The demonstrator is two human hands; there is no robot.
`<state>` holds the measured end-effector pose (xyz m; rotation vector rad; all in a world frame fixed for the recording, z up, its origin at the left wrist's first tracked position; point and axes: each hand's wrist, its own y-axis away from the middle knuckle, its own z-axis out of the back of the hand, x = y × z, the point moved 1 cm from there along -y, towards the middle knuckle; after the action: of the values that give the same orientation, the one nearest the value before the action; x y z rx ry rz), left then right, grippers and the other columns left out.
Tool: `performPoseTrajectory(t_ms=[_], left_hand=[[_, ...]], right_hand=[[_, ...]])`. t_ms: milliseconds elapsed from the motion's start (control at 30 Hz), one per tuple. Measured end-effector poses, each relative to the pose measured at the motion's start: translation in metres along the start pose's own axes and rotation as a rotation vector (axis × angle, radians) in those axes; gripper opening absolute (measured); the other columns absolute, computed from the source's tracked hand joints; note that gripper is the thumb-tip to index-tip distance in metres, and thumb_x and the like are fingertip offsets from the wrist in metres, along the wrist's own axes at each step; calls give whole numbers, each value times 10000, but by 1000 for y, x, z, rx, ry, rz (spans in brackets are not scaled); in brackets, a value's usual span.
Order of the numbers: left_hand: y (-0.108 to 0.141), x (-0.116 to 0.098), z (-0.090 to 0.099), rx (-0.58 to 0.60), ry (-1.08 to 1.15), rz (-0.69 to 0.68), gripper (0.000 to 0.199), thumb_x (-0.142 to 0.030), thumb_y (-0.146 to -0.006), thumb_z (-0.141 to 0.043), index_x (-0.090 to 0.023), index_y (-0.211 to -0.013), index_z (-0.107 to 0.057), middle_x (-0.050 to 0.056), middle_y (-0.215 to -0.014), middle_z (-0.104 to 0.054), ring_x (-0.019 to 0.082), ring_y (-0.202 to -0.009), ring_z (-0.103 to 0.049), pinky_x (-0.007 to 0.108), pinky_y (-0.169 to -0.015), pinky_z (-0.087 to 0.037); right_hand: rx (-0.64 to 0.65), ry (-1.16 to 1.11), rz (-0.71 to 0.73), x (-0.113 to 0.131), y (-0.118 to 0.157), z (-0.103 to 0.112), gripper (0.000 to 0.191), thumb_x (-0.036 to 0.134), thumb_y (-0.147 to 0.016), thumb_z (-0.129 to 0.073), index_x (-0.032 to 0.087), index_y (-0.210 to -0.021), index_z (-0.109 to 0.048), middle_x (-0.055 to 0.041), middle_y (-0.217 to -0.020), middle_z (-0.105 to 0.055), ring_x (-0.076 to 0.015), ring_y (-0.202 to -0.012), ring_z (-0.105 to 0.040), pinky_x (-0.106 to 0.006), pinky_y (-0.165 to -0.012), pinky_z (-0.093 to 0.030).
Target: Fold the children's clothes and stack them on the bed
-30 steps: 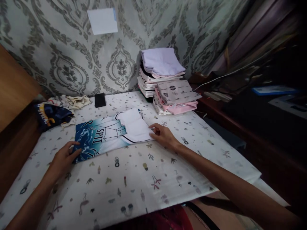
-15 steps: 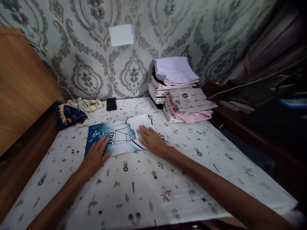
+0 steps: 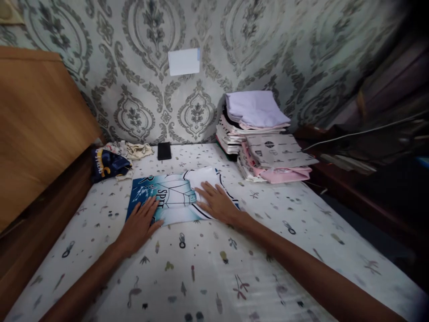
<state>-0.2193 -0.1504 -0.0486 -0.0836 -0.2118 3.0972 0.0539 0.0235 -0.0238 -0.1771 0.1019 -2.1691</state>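
A blue and white printed jersey point(image 3: 174, 192) lies folded into a long flat shape on a patterned white sheet point(image 3: 201, 277). My left hand point(image 3: 142, 221) rests on its dark blue end at the left, palm down with the fingers stretched out. On the white part near the other end lies my right hand point(image 3: 217, 203), flat, its fingers a little spread. Neither hand grips the cloth. Part of the print is hidden under my hands.
At the back right stand stacks of folded clothes, one topped by a lilac piece point(image 3: 256, 108), the other by a grey printed piece point(image 3: 281, 150). A black phone-like object point(image 3: 164, 151) lies near the wall. Crumpled clothes point(image 3: 112, 164) sit beside a wooden panel point(image 3: 43, 125).
The whole view has shifted, so things appear further right and lower. Both hands stay flat on the jersey; the right has slid slightly over the white part.
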Motion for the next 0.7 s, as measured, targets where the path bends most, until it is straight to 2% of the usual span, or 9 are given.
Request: performPoseTrajectory(t_ms=[100, 267, 333, 433, 533, 600, 700], left_hand=[[2, 14, 2, 26, 27, 34, 702, -621, -999, -299, -216, -1573, -312, 102, -1636, -308, 260, -1527, -242, 505, -1223, -236], [9, 59, 11, 11, 131, 200, 640, -568, -1004, -307, -232, -1547, -350, 100, -1642, -303, 274, -1526, -242, 518, -1212, -244], [6, 79, 15, -31, 192, 248, 636, -564, -988, -333, -207, -1509, -401, 117, -1631, -326, 292, -1510, -281, 505, -1203, -272], [-13, 103, 22, -112, 282, 278, 606, -538, -961, -368, -163, -1424, -478, 150, -1536, -463, 300, -1430, -411, 470, -1171, -334], [-43, 119, 29, -131, 301, 312, 503, -438, -935, -396, -143, -1312, -549, 153, -1359, -608, 275, -1267, -552, 416, -1099, -410], [-65, 126, 32, -100, 268, 385, 421, -374, -915, -413, -148, -1215, -604, 142, -1225, -670, 268, -1150, -603, 392, -1030, -450], [-90, 133, 34, -71, 228, 469, 311, -336, -879, -461, -156, -1030, -667, 133, -1061, -705, 276, -1058, -621, 372, -962, -462]], right_hand=[[9, -32, 10, -5, 0, -6, 554, 505, -1033, -342, 245, -1514, -427, -119, -1588, -402, -293, -1496, -307, -536, -1189, -286], [28, -128, 10, -9, -6, 1, 563, 487, -1040, -294, 204, -1508, -429, -144, -1594, -386, -291, -1504, -290, -565, -1182, -286], [6, -162, -9, -10, -13, 7, 549, 466, -1042, -284, 198, -1491, -454, -145, -1590, -392, -285, -1505, -289, -559, -1183, -289], [-27, -209, -4, 0, -26, 13, 528, 429, -1043, -294, 176, -1460, -494, -165, -1572, -414, -291, -1497, -305, -550, -1174, -311], [-40, -235, 68, 35, -38, 15, 444, 353, -1025, -401, 132, -1365, -581, -206, -1516, -471, -315, -1442, -393, -539, -1145, -358], [-52, -244, 177, 74, -43, 16, 341, 301, -995, -503, 147, -1263, -647, -192, -1426, -554, -302, -1350, -486, -509, -1101, -416], [-32, -217, 368, 137, -51, 18, 182, 296, -948, -617, 162, -1035, -704, -141, -1159, -660, -264, -1136, -588, -417, -948, -524]])
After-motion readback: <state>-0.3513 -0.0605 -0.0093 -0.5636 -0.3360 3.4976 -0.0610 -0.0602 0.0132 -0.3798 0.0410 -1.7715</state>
